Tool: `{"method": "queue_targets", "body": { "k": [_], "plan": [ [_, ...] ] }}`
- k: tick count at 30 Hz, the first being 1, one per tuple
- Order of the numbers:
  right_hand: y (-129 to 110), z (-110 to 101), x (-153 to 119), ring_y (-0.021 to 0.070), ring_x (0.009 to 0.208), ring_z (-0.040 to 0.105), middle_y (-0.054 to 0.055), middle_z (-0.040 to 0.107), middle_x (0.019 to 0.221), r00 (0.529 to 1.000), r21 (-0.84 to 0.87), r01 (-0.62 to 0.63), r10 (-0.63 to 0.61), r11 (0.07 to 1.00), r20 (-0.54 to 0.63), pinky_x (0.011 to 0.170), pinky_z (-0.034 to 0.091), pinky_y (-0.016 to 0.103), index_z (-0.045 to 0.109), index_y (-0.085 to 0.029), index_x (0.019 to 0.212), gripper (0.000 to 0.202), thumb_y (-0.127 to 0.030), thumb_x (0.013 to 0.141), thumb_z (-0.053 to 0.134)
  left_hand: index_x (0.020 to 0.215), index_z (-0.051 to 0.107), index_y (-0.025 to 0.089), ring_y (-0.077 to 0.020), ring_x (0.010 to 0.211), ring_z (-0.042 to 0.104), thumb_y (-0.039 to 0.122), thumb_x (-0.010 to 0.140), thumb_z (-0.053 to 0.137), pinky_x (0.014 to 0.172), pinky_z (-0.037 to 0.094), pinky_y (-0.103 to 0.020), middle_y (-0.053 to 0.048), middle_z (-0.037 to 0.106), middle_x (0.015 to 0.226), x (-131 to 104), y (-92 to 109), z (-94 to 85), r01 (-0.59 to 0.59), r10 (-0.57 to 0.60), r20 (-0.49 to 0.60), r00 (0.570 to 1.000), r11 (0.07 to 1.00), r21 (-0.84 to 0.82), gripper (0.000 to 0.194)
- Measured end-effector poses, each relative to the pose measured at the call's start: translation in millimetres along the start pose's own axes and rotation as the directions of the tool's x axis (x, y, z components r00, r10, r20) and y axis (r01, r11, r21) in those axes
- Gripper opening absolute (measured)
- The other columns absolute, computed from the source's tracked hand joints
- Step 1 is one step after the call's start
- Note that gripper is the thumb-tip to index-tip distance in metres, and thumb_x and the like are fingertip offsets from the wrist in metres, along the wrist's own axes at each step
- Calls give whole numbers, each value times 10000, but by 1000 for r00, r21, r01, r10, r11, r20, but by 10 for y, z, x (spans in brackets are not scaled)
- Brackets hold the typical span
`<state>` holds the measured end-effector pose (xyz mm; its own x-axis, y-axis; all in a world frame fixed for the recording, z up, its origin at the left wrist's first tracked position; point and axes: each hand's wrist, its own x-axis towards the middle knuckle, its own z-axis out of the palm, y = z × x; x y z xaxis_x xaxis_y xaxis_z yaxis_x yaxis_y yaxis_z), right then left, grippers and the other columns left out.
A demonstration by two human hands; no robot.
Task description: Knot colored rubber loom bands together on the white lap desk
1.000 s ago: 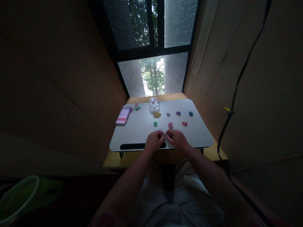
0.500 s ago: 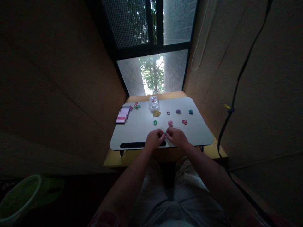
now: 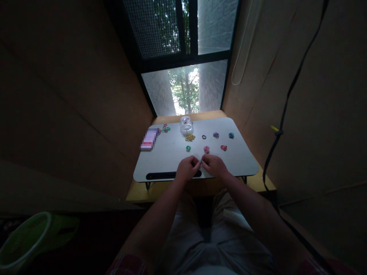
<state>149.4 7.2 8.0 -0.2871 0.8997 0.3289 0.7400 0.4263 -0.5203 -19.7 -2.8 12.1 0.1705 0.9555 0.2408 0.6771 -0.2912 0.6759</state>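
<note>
Phone (image 3: 148, 139) at left edge of bench (image 3: 163, 158), likely parked there to be seen. Left hand (image 3: 187, 168), fingers pinched on one side of a tiny piece (image 3: 200, 160); piece sits between both hands, near front edge. Too small to tell where it points; long axis unclear. Right hand (image 3: 213, 165), fingers pinched opposite, probably to steady it. Red rings (image 3: 223, 148), blue rings (image 3: 231, 135) apart, seemingly sorted by colour.

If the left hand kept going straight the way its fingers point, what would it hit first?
Beyond the tiny item at its fingertips, the left hand would likely meet the right hand's fingertips first, though exact depth is unclear.
</note>
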Motion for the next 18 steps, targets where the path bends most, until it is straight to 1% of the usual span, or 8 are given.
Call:
{"method": "queue_targets", "body": {
  "k": [9,18],
  "plan": [
    [10,17,2,135,602,499,-4,605,653,1000,-12,2,-3,1000,-15,582,278,241,594,-204,750,84,-234,802,535,738,608,182,-101,602,529,324,802,608,584,373,-225,15,628,676,0,-8,13,5,-5,-7,1000,1000,17,155],
    [2,5,3,129,581,482,-7,589,637,1000,0,-8,8,1000,-27,576,273,239,580,-204,724,116,-238,815,519,748,598,185,-106,624,521,299,800,597,604,368,-231,12,618,693,8,-28,22,-15,15,-6,1000,1000,25,125]
  ]
}}
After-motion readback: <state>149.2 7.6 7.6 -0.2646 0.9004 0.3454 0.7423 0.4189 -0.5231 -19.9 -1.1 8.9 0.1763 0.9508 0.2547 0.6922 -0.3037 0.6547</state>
